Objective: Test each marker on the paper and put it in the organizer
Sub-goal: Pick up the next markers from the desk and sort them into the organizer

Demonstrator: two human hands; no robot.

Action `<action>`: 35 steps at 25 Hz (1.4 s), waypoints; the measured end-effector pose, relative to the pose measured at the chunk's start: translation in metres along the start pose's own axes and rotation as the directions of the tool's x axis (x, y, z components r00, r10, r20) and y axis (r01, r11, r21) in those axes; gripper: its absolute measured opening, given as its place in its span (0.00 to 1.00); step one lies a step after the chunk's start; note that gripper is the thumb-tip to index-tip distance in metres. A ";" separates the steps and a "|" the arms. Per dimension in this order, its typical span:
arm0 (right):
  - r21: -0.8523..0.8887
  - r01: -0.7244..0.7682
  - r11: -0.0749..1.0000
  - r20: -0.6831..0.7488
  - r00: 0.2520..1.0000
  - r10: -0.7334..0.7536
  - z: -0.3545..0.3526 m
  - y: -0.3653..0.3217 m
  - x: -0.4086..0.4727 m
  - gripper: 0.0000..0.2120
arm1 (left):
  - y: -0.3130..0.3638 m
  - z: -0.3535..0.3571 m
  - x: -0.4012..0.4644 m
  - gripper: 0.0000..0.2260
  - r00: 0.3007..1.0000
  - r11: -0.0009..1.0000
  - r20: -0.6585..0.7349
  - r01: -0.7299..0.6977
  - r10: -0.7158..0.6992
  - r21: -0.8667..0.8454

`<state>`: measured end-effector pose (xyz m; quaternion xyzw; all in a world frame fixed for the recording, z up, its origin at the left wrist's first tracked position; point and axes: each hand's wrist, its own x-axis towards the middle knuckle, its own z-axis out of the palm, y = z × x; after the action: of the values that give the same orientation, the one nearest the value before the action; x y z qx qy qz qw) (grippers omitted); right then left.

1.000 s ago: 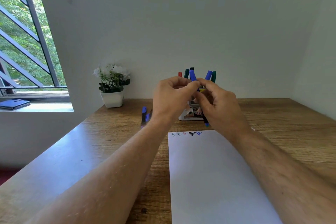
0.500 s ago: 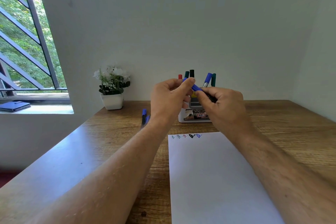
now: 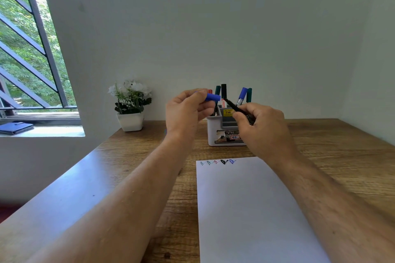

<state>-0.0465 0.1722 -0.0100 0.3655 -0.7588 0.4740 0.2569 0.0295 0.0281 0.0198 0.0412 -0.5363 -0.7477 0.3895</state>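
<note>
Blue is the cap (image 3: 212, 97) pinched in the left hand (image 3: 188, 111), its grip narrowed on it between thumb and fingertips so that the open end pokes out to the right. A small gap separates it from the dark marker body (image 3: 238, 111), which the right hand (image 3: 264, 128) holds; that grip is closed round the barrel, with the uncapped tip slanting up and left toward the cap. Both hands are raised above the wooden worktop (image 3: 333, 156), in front of the organizer (image 3: 222, 132), with the forearms reaching in from the bottom corners and the wrists slightly bent. The marker's barrel looks black and slim, and most of its length is hidden inside the right hand. The organizer is a white and grey desk caddy standing at the far edge, near the wall; red, green, black and blue capped markers (image 3: 242, 96) stand upright in its upper compartments, and a yellow price label shows on its front. A white sheet of paper (image 3: 245, 209) lies flat on the worktop below the hands, with a row of small test scribbles (image 3: 218, 162) in green, red, black and blue along its top edge. A white potted plant (image 3: 130, 107) sits to the left of the organizer, and a dark blue wallet-like case (image 3: 16, 127) rests on the window sill.
</note>
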 end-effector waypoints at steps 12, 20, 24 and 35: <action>0.291 0.017 0.957 -0.088 0.996 0.009 -0.003 -0.006 0.002 0.08 | 0.004 0.003 -0.004 0.12 0.976 0.972 0.200 0.126 -0.085 -0.198; 0.381 -0.070 0.922 -0.088 0.990 0.111 -0.009 -0.008 0.001 0.10 | 0.002 -0.002 -0.004 0.11 0.920 0.956 0.294 0.203 -0.260 0.210; 0.428 -0.165 0.889 -0.035 0.980 0.198 -0.010 -0.009 0.000 0.10 | 0.001 -0.010 -0.003 0.06 0.821 0.588 0.332 0.006 -0.464 0.809; 0.350 -0.420 0.837 0.215 0.906 0.364 -0.012 -0.012 0.002 0.05 | -0.017 -0.011 -0.002 0.14 0.746 0.285 0.339 -0.206 -0.573 0.936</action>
<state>-0.0377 0.1794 0.0029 0.2778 -0.7245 0.6304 0.0228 0.0270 0.0231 -0.0002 0.0759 -0.9526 -0.2943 -0.0130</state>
